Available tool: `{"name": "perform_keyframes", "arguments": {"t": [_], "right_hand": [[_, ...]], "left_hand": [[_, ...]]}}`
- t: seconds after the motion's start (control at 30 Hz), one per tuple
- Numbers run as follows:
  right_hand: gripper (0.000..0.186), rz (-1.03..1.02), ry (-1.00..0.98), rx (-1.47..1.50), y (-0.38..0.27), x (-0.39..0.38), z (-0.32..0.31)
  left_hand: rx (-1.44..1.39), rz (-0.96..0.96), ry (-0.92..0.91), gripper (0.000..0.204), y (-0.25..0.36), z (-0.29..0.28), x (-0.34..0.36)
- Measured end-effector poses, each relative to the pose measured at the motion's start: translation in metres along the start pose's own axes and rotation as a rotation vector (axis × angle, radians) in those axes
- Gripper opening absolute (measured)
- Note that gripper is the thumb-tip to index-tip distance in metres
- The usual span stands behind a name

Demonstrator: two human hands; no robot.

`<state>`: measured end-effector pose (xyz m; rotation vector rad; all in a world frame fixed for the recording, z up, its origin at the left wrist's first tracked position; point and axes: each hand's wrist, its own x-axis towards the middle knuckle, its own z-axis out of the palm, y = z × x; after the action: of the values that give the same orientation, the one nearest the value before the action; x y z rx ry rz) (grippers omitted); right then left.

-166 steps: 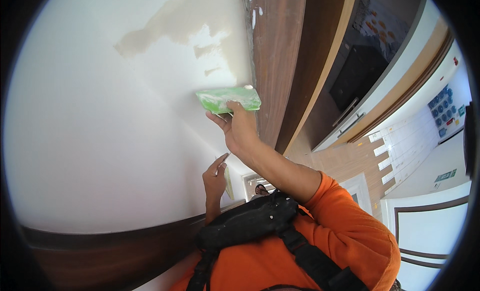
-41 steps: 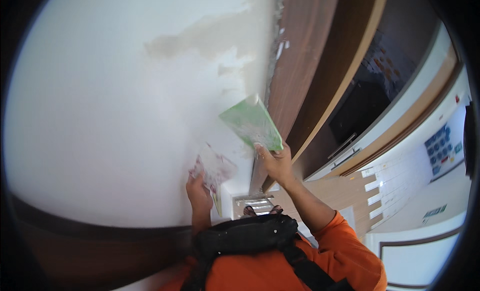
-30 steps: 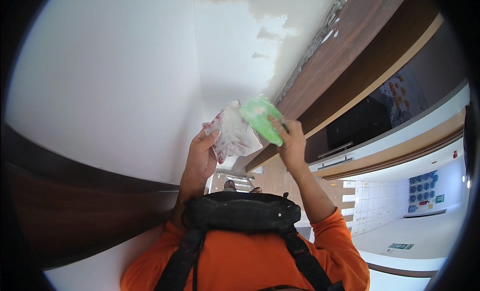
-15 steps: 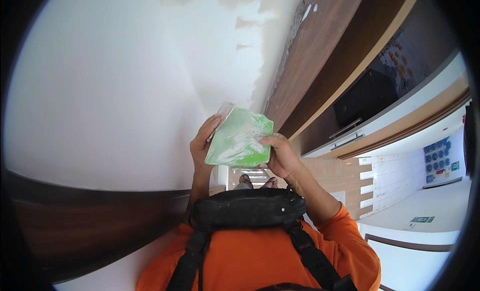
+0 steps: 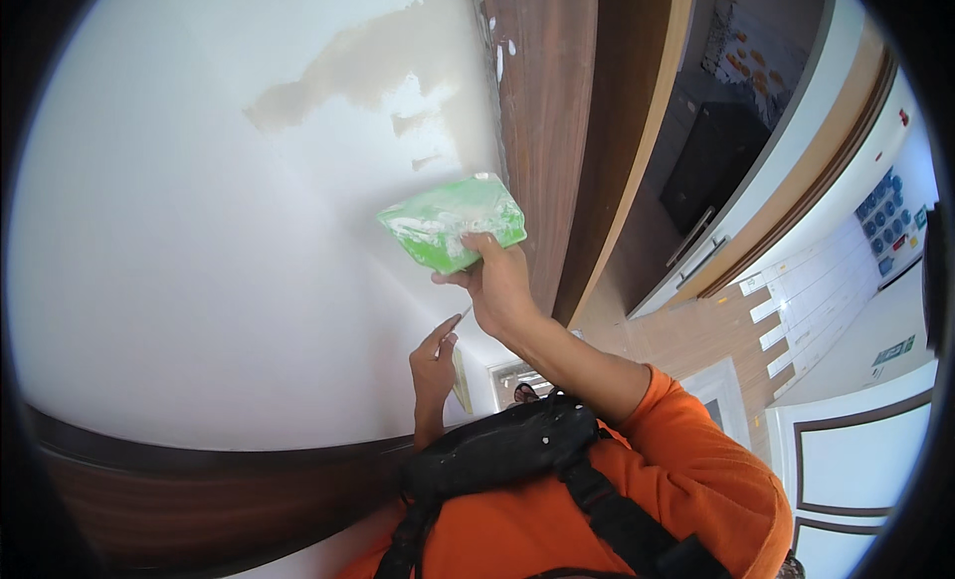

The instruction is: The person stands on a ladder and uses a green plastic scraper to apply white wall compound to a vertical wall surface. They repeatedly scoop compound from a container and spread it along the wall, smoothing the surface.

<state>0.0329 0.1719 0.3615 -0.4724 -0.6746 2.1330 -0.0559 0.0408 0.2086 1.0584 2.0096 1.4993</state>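
My right hand (image 5: 499, 286) grips a flat, angular green sheet (image 5: 453, 224) smeared with white putty-like paste. Its thumb lies on top and its fingers are underneath. The sheet is held up in front of the white wall (image 5: 249, 281), close to the brown wooden door frame (image 5: 547, 131). Lower down and nearer my body, my left hand (image 5: 433, 370) is closed on a thin, flat piece (image 5: 462, 318), seen nearly edge-on, so its kind is unclear. Beige-grey patches (image 5: 348, 67) mark the wall beside the frame.
A dark brown skirting band (image 5: 229, 489) runs along the wall at lower left. On the right, a doorway opens onto a room with a black box-like object (image 5: 716, 161). A white door (image 5: 865, 450) with dark trim stands at lower right. A black pouch (image 5: 502, 448) hangs on my chest.
My left hand has come off the green sheet and dropped lower. My right hand has carried the sheet up and left, turning it. The view has turned and shifted.
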Motion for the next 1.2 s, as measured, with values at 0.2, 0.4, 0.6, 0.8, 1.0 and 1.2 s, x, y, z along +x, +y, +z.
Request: {"name": "perform_keyframes", "arguments": {"t": [0.2, 0.4, 0.6, 0.8, 1.0, 1.2], "right_hand": [[0.022, -0.044, 0.16, 0.009, -0.015, 0.024, 0.041], [0.024, 0.037, 0.164, -0.028, -0.06, 0.065, 0.093], [0.022, -0.277, -0.092, -0.255, -0.046, 0.0, 0.102], [0.034, -0.737, -0.058, -1.119, 0.003, 0.001, -0.025], [0.08, -1.201, -0.226, -1.725, -0.016, 0.001, -0.019], [0.059, -1.362, -0.292, -1.459, -0.042, 0.02, -0.002]], "left_hand": [[-0.026, -0.029, 0.007, 0.033, -0.003, 0.001, -0.006], [-0.047, 0.015, -0.015, 0.033, -0.012, 0.009, -0.002], [0.0, -0.027, -0.009, 0.033, -0.021, 0.004, -0.008], [-0.076, -0.067, -0.022, 0.032, -0.01, 0.008, -0.003], [-0.071, -0.054, -0.035, 0.031, -0.018, 0.007, -0.006], [-0.292, -0.072, 0.083, 0.029, -0.034, -0.001, -0.001]]}}
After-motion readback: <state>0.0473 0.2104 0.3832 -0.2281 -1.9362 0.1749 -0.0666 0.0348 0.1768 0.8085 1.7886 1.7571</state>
